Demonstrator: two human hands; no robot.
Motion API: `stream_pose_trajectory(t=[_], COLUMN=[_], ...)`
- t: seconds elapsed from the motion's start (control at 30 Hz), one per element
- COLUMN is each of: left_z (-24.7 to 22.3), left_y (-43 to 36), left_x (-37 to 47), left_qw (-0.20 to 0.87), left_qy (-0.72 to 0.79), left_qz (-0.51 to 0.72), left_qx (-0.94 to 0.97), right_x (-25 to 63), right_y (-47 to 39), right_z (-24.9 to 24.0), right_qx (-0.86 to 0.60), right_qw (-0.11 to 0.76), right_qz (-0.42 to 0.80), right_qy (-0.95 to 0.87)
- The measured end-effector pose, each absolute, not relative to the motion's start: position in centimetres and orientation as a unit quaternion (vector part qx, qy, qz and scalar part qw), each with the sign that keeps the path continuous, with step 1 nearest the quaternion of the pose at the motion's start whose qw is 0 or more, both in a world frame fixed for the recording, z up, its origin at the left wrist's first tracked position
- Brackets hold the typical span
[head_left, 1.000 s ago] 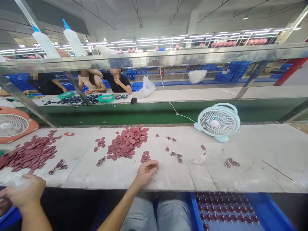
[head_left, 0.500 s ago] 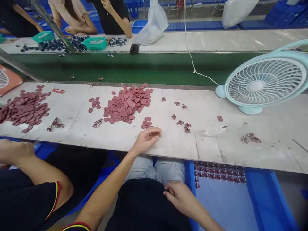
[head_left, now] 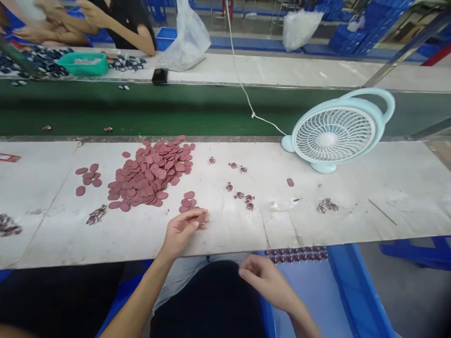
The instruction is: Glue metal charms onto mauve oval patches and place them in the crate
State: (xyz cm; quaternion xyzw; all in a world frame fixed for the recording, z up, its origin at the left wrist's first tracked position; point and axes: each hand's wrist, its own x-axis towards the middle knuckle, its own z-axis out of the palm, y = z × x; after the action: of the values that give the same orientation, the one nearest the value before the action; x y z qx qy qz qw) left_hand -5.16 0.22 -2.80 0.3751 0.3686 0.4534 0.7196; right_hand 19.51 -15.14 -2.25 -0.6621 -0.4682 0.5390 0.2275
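Between the fingertips of my left hand is a reddish-brown oval disc, held just over the table's front edge. Right behind those fingers lies a small group of the same discs. A large heap of discs covers the table to the left. My right hand hovers in front of my body, its fingers curled against the thumb; whether anything is in them is hidden. Below and beyond it, a blue tray bears rows of small dark red shiny pieces.
Small shiny crumpled-looking pieces are scattered mid-table, with more at right and a cluster at left. A light blue fan stands at the back; its white cord hangs across. Other people sit at the far table.
The view has swung to the right. My right hand has risen from my lap toward the table edge. In my left fingertips the oval disc now shows clearly.
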Motion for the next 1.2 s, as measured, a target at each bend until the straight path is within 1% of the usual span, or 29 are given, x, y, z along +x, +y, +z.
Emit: stream_pose_trajectory(t=[0.07,0.1,0.13,0.17,0.23,0.27,0.3,0.37,0.47,0.5,0.57,0.63,0.7,0.8,0.9,1.03,1.2], left_z=[-2.4,-2.1,-1.8,-1.5,-0.9,-0.6,-0.4,-0.1,0.2,0.3,0.4,0.6,0.7,0.9,1.0,1.0,0.8], left_y=[0.0,-0.2,-0.5,-0.8,-1.3,-1.5,-1.6,-1.7,-1.5,-1.5,-1.5,-1.6,-1.8,-2.0,-1.9,-1.7,-1.7], left_x=[-4.8,-4.5,-4.1,-3.6,-2.6,-2.1,-1.7,-1.1,-0.7,-0.6,-0.4,0.0,0.5,1.0,1.2,0.9,0.7], left_qw=[0.754,0.772,0.789,0.805,0.831,0.840,0.849,0.866,0.886,0.888,0.888,0.888,0.890,0.896,0.902,0.902,0.901], left_qy=[0.369,0.367,0.365,0.363,0.357,0.355,0.352,0.338,0.315,0.312,0.314,0.312,0.309,0.302,0.291,0.300,0.299], left_qz=[0.440,0.429,0.416,0.402,0.373,0.362,0.351,0.336,0.326,0.325,0.325,0.324,0.319,0.306,0.295,0.283,0.284], left_qx=[0.318,0.291,0.266,0.243,0.207,0.194,0.181,0.149,0.099,0.091,0.088,0.092,0.099,0.111,0.125,0.131,0.132], right_x=[22.1,23.1,24.0,24.5,25.1,25.1,25.1,25.0,24.2,23.7,22.2,20.1,18.1,15.9,15.2,15.1,14.6], right_y=[-14.8,-14.1,-13.0,-11.5,-8.1,-6.5,-5.0,-3.1,-2.7,-3.0,-4.0,-5.2,-6.2,-7.3,-7.6,-7.4,-6.8], right_z=[0.0,0.7,1.1,1.1,0.5,0.0,-0.4,-0.8,0.3,1.0,2.7,4.1,4.9,4.9,4.5,4.5,4.9], right_qx=[-0.636,-0.617,-0.584,-0.527,-0.352,-0.266,-0.205,-0.152,-0.184,-0.226,-0.356,-0.486,-0.554,-0.590,-0.631,-0.647,-0.647], right_qw=[0.283,0.344,0.423,0.512,0.668,0.710,0.726,0.734,0.710,0.706,0.683,0.652,0.633,0.625,0.601,0.582,0.604], right_qz=[0.569,0.582,0.600,0.619,0.643,0.648,0.653,0.660,0.679,0.671,0.636,0.573,0.506,0.421,0.377,0.363,0.339], right_qy=[-0.438,-0.402,-0.347,-0.277,-0.130,-0.081,-0.059,-0.047,-0.030,-0.023,-0.035,-0.096,-0.189,-0.290,-0.315,-0.331,-0.319])
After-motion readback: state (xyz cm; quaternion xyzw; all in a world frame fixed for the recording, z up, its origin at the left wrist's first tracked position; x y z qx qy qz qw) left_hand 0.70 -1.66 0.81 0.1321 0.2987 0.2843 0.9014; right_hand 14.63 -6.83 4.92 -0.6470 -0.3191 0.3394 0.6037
